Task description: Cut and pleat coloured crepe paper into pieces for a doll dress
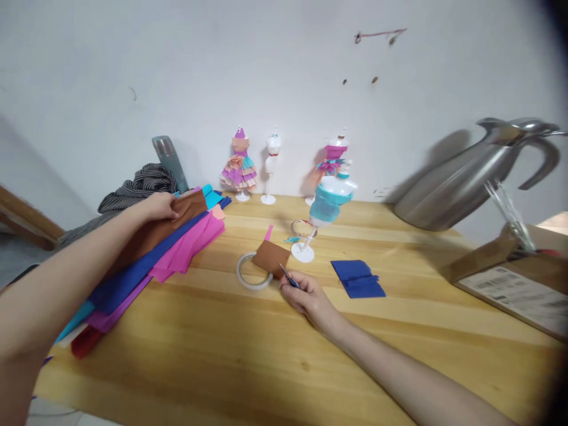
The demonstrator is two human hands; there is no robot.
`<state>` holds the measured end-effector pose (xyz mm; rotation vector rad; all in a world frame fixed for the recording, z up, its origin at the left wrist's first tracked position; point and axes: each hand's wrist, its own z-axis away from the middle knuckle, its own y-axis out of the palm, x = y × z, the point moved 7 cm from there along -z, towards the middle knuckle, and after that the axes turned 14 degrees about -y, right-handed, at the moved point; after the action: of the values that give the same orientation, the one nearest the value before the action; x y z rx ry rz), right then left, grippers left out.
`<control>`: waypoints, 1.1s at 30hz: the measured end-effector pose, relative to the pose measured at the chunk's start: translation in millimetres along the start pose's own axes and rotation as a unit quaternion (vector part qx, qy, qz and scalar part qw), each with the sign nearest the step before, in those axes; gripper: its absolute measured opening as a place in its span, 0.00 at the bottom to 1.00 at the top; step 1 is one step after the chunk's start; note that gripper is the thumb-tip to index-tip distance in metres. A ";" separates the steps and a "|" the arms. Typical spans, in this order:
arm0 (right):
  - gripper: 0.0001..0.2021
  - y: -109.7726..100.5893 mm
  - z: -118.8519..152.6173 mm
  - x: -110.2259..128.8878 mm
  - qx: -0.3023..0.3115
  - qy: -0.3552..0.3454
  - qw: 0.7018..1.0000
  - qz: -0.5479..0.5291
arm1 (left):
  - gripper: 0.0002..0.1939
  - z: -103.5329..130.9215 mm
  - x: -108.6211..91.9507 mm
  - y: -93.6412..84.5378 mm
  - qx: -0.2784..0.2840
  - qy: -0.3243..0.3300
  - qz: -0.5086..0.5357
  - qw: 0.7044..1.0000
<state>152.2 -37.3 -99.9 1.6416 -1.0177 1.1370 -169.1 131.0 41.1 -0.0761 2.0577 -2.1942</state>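
Fingers of the right hand (310, 300) are pinching a pointed tool (290, 277) right of the tape roll (254, 287); left of it, the left hand (160, 207) is touching brown paper (190, 207), its grip unclear, probably needing light pressure against creasing.

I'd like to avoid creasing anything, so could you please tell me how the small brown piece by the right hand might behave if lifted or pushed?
The small brown piece would probably feel light and bend easily, as it looks like a thin sheet. Pushing it might nudge the white ring, since one side overlaps it.
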 end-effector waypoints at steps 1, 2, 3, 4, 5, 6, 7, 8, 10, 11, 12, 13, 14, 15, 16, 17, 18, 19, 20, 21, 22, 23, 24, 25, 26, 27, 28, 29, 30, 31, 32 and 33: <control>0.15 -0.1 0.7 -0.3 0.004 0.001 1.000 0.010 | 0.16 2.3 0.0 6.6 -0.008 -0.003 -0.026 1.000; 0.15 -0.2 1.3 -0.4 0.007 0.003 1.000 0.017 | 0.21 6.8 -1.6 9.2 -0.038 -0.007 -0.047 0.998; 0.15 -0.2 1.8 -0.5 0.010 0.006 1.000 0.022 | 0.24 13.7 -5.4 9.0 -0.084 -0.008 -0.063 0.994; 0.15 0.1 2.1 -0.4 0.013 0.009 1.000 0.026 | 0.24 23.3 -11.2 6.8 -0.140 -0.005 -0.076 0.987; 0.15 0.6 2.3 -0.2 0.016 0.010 0.999 0.029 | 0.24 34.6 -19.8 6.3 -0.187 0.008 -0.090 0.978; 0.15 1.3 2.3 0.1 0.019 0.012 0.999 0.031 | 0.24 45.5 -30.1 10.7 -0.201 0.033 -0.104 0.974; 0.15 2.0 2.2 0.4 0.021 0.012 0.999 0.033 | 0.25 54.3 -38.6 19.0 -0.186 0.047 -0.116 0.974; 0.15 2.6 2.0 0.8 0.022 0.011 0.999 0.036 | 0.28 60.2 -43.2 30.7 -0.147 0.039 -0.129 0.980; 0.14 3.4 1.8 1.3 0.020 0.011 0.999 0.044 | 0.30 68.5 -47.7 52.6 -0.083 0.016 -0.141 0.986; 0.14 3.7 1.8 1.5 0.019 0.012 0.999 0.047 | 0.29 70.7 -48.9 61.7 -0.066 0.012 -0.142 0.988; 0.14 3.9 1.7 1.9 0.017 0.012 0.999 0.050 | 0.26 71.2 -48.5 69.7 -0.050 0.007 -0.141 0.989; 0.14 4.0 1.8 2.5 0.016 0.012 0.998 0.053 | 0.22 70.7 -47.4 75.6 -0.040 0.005 -0.140 0.989; 0.14 4.3 1.9 3.0 0.016 0.012 0.998 0.055 | 0.19 69.3 -45.5 79.6 -0.032 0.004 -0.138 0.990; 0.14 4.6 2.0 3.8 0.016 0.012 0.998 0.057 | 0.17 67.5 -43.3 81.3 -0.027 0.002 -0.136 0.990; 0.14 5.0 2.0 4.6 0.017 0.012 0.998 0.059 | 0.16 65.6 -41.3 80.6 -0.025 0.000 -0.135 0.991; 0.14 5.4 2.0 5.3 0.019 0.012 0.998 0.061 | 0.16 63.8 -39.6 77.8 -0.025 0.000 -0.135 0.990; 0.14 5.8 1.8 6.2 0.021 0.011 0.998 0.064 | 0.16 62.5 -39.0 72.9 -0.025 0.003 -0.133 0.991; 0.13 6.3 1.5 7.0 0.024 0.010 0.997 0.067 | 0.16 61.8 -39.6 66.0 -0.027 0.011 -0.124 0.992; 0.14 6.7 1.2 7.8 0.026 0.008 0.997 0.068 | 0.15 61.7 -41.1 57.4 -0.029 0.023 -0.107 0.994; 0.14 7.1 0.9 8.7 0.027 0.005 0.997 0.070 | 0.15 62.3 -43.5 47.5 -0.031 0.036 -0.082 0.995; 0.14 7.3 0.8 9.4 0.028 0.003 0.997 0.070 | 0.16 63.5 -46.0 36.6 -0.033 0.049 -0.049 0.997; 0.14 7.4 0.7 9.8 0.027 0.001 0.997 0.069 | 0.17 65.1 -47.7 25.4 -0.034 0.054 -0.014 0.998; 0.14 7.3 0.9 9.9 0.026 0.001 0.997 0.068 | 0.17 67.0 -48.5 14.5 -0.034 0.053 0.020 0.998; 0.13 7.1 1.1 9.9 0.023 0.001 0.998 0.065 | 0.17 69.2 -48.4 4.2 -0.036 0.046 0.053 0.997; 0.13 6.7 1.4 9.6 0.020 0.001 0.998 0.062 | 0.17 71.8 -47.9 -5.0 -0.035 0.039 0.089 0.995; 0.13 6.4 1.8 9.1 0.019 0.003 0.998 0.058 | 0.17 74.4 -46.9 -12.4 -0.029 0.032 0.129 0.991; 0.13 6.2 2.0 8.5 0.018 0.003 0.998 0.055 | 0.17 76.8 -45.2 -19.1 -0.026 0.024 0.173 0.984; 0.13 6.1 2.2 8.2 0.018 0.002 0.998 0.053 | 0.17 78.9 -43.3 -24.6 -0.025 0.018 0.207 0.978; 0.13 5.8 2.2 7.8 0.018 0.000 0.998 0.052 | 0.17 80.4 -41.6 -28.8 -0.027 0.014 0.228 0.973; 0.13 5.6 2.2 7.2 0.019 0.000 0.999 0.051 | 0.17 81.2 -40.0 -32.0 -0.033 0.012 0.235 0.971; 0.13 5.2 2.1 6.7 0.019 0.001 0.999 0.050 | 0.17 81.7 -39.3 -33.7 -0.039 0.013 0.232 0.972; 0.13 4.7 2.0 6.2 0.017 0.002 0.999 0.049 | 0.18 82.2 -40.3 -33.4 -0.042 0.021 0.222 0.974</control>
<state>149.8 -41.5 -93.5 1.6314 -1.0923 1.2280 -120.8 57.0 82.1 0.3883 1.9507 -1.8501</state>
